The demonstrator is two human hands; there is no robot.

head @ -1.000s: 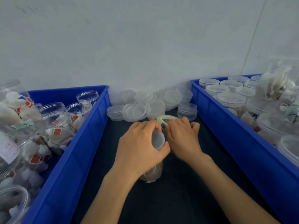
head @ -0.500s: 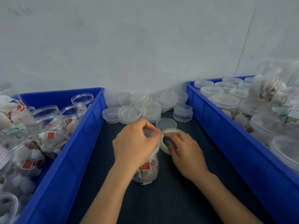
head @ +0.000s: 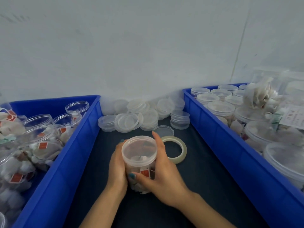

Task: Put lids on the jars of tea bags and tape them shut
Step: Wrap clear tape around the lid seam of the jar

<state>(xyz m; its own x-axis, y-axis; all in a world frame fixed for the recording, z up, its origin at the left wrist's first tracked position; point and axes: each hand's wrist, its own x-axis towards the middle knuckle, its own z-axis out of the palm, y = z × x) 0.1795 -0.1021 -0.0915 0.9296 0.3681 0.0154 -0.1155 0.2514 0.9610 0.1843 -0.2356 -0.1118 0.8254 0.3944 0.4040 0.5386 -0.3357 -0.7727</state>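
Both hands on the jar [head: 145,174] now, upright on the dark mat [head: 205,186], tea bags showing through its clear wall. The lid [head: 139,148] sits on top of it. The left hand [head: 117,165] wraps its left side, fingertips curled round the back. The right hand [head: 166,176] clasps its right side, thumb across the front, fingers running up to the lid. The tape roll [head: 175,149] lies flat just right of the jar, behind the right hand. One loose lid [head: 164,130] rests just beyond the jar, with a pile of lids [head: 141,115] farther back. The left crate [head: 69,145] and the right crate [head: 213,129] flank the jar.
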